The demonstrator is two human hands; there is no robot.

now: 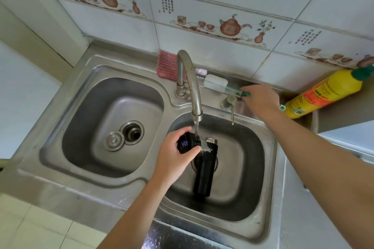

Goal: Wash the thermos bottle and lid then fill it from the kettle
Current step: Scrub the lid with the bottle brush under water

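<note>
Lid point(187, 143) gripped by left hand point(174, 154) under tap stream; right hand point(261, 100) grasping brush point(216, 83).

Thermos bottle point(204, 170) stands in right basin point(253, 168); brush point(216, 83) lies behind faucet point(191, 79).

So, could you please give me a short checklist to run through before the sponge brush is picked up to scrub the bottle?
1. Water running from the faucet: ok.
2. Left hand holds the lid under the stream: ok.
3. Right hand closed on the sponge brush handle: cannot tell; fingers are at it.
4. Thermos bottle open, in the right basin: ok.
5. Bottle upright for scrubbing: not ok; it is lying down.
6. Dish soap bottle nearby: ok.
</note>
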